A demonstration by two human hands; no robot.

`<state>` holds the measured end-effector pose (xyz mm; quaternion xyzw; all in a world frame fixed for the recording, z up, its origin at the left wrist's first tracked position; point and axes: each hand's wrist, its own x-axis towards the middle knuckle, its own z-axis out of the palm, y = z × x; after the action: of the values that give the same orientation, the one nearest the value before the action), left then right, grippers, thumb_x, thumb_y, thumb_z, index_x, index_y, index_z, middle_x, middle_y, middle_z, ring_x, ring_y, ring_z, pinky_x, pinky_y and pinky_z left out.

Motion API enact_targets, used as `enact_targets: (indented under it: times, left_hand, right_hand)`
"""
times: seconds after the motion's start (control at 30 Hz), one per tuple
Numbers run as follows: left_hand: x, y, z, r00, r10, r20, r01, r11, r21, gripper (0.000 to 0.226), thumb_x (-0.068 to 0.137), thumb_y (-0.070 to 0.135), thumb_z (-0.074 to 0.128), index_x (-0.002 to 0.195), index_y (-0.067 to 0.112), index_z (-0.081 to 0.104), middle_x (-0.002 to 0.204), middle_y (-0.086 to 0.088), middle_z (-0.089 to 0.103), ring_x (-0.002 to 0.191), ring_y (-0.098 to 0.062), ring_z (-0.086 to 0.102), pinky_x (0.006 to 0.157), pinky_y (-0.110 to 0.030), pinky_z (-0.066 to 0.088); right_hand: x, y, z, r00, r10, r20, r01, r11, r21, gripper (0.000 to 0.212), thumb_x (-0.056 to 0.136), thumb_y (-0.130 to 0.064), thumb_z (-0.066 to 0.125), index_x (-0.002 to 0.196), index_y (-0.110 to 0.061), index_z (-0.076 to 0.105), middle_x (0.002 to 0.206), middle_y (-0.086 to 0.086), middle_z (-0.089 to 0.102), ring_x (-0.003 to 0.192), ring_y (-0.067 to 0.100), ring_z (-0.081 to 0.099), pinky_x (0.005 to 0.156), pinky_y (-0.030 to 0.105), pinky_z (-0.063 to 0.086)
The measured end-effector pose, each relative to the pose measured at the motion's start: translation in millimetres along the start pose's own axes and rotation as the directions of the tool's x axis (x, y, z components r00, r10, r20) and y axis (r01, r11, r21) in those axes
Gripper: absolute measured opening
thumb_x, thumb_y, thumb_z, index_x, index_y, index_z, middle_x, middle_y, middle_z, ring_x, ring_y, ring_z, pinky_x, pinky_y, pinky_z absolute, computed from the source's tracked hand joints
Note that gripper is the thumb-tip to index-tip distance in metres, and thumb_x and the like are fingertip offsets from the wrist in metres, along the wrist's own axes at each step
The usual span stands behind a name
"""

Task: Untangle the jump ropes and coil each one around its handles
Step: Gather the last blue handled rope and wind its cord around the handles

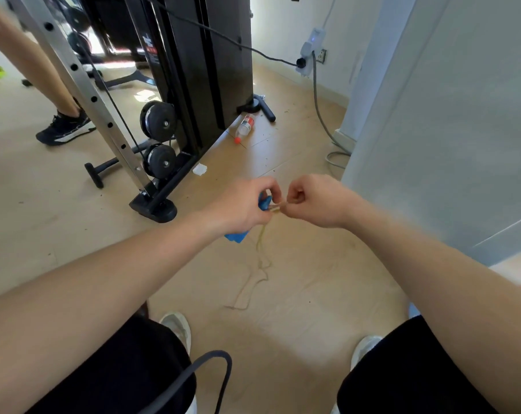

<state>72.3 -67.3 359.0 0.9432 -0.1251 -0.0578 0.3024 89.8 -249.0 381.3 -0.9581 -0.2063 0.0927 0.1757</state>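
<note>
The wooden floor is lying under a big black gym machine near its far edge. The left hand is curling tight round the blue handles. The right hand is pinching the thin yellow rope beside them. The loose end is trailing down to the floor's middle. I think each turn should be going on snug, side by side.

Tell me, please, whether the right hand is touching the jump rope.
Touching: the head view shows the right hand pinching the jump rope beside the blue handles that the left hand grips.
</note>
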Motion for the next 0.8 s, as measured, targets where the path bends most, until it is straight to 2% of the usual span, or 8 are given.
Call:
enact_targets:
  times: [0.1, 0.17, 0.27, 0.43, 0.53, 0.67, 0.73, 0.8]
  left_hand:
    - [-2.3, -5.4, -1.0, 0.998, 0.049, -0.032, -0.047, 0.997, 0.059, 0.022, 0.083, 0.02, 0.072, 0.098, 0.031, 0.061, 0.087, 0.008, 0.063, 0.082, -0.016, 0.061, 0.068, -0.031, 0.051]
    - [-2.9, -14.3, 3.2, 0.999, 0.035, -0.032, -0.033, 0.998, 0.062, 0.022, 0.083, 0.019, 0.072, 0.096, 0.032, 0.059, 0.087, 0.008, 0.063, 0.082, -0.016, 0.061, 0.068, -0.03, 0.051]
    - [1.4, -29.8, 3.1, 1.0, -0.028, -0.008, 0.028, 0.999, 0.028, 0.024, 0.082, 0.018, 0.073, 0.094, 0.034, 0.06, 0.09, 0.007, 0.064, 0.084, -0.016, 0.062, 0.07, -0.029, 0.05]
    - [15.6, -42.3, 2.4, 0.998, -0.056, -0.003, 0.056, 0.998, 0.032, 0.027, 0.08, 0.018, 0.074, 0.094, 0.037, 0.06, 0.096, 0.006, 0.065, 0.088, -0.015, 0.062, 0.074, -0.032, 0.054]
    - [21.0, -50.9, 2.8, 0.997, -0.072, 0.007, 0.071, 0.997, 0.039, 0.026, 0.081, 0.018, 0.074, 0.093, 0.037, 0.061, 0.095, 0.007, 0.066, 0.088, -0.016, 0.063, 0.077, -0.038, 0.056]
    - [27.9, -56.0, 3.5, 0.997, -0.075, -0.011, 0.076, 0.995, 0.058, 0.029, 0.08, 0.019, 0.072, 0.09, 0.042, 0.057, 0.094, 0.008, 0.065, 0.083, -0.02, 0.065, 0.067, -0.044, 0.06]
    - [29.2, -59.2, 4.4, 0.996, -0.084, -0.018, 0.085, 0.993, 0.081, 0.029, 0.081, 0.019, 0.073, 0.091, 0.042, 0.058, 0.095, 0.009, 0.065, 0.086, -0.017, 0.064, 0.073, -0.041, 0.059]
    - [29.2, -64.3, 2.7, 0.996, -0.09, -0.015, 0.091, 0.992, 0.087, 0.027, 0.082, 0.02, 0.075, 0.091, 0.04, 0.059, 0.095, 0.011, 0.065, 0.088, -0.014, 0.062, 0.076, -0.037, 0.056]
  right_hand:
    - [-2.1, 1.6, 6.2, 0.996, -0.066, 0.061, 0.071, 0.994, -0.085, 0.031, 0.079, -0.046, 0.07, 0.081, -0.018, 0.058, 0.08, -0.003, 0.059, 0.073, 0.019, 0.055, 0.061, 0.031, 0.041]
    - [-2.8, 7.5, 13.2, 0.989, -0.127, 0.07, 0.129, 0.991, -0.033, 0.023, 0.08, -0.037, 0.073, 0.084, -0.02, 0.057, 0.082, -0.008, 0.057, 0.077, 0.017, 0.054, 0.066, 0.029, 0.038]
    - [2.9, 15.9, 13.2, 0.994, -0.097, 0.059, 0.093, 0.993, 0.066, 0.015, 0.081, -0.032, 0.073, 0.083, -0.026, 0.06, 0.08, -0.012, 0.059, 0.075, 0.013, 0.055, 0.068, 0.028, 0.04]
    - [15.4, 20.8, 21.2, 0.991, -0.078, 0.107, 0.07, 0.994, 0.078, 0.032, 0.076, -0.048, 0.074, 0.083, -0.023, 0.055, 0.087, -0.004, 0.062, 0.085, 0.02, 0.059, 0.075, 0.034, 0.049]
    - [21.4, 25.1, 18.3, 0.989, -0.056, 0.14, 0.043, 0.994, 0.099, 0.027, 0.078, -0.046, 0.075, 0.083, -0.028, 0.056, 0.076, -0.008, 0.059, 0.071, 0.015, 0.057, 0.062, 0.029, 0.044]
    - [24.9, 26.5, 17.5, 0.989, -0.064, 0.13, 0.054, 0.995, 0.08, 0.039, 0.074, -0.054, 0.072, 0.073, -0.021, 0.051, 0.076, -0.004, 0.057, 0.072, 0.019, 0.055, 0.067, 0.036, 0.046]
    - [21.7, 30.0, 20.4, 0.975, -0.072, 0.209, 0.048, 0.992, 0.117, 0.038, 0.075, -0.052, 0.074, 0.079, -0.022, 0.051, 0.087, -0.003, 0.059, 0.081, 0.021, 0.057, 0.075, 0.036, 0.048]
    - [20.5, 36.2, 21.0, 0.964, -0.049, 0.261, 0.024, 0.995, 0.099, 0.033, 0.077, -0.048, 0.076, 0.09, -0.027, 0.054, 0.088, -0.004, 0.061, 0.08, 0.019, 0.059, 0.071, 0.033, 0.048]
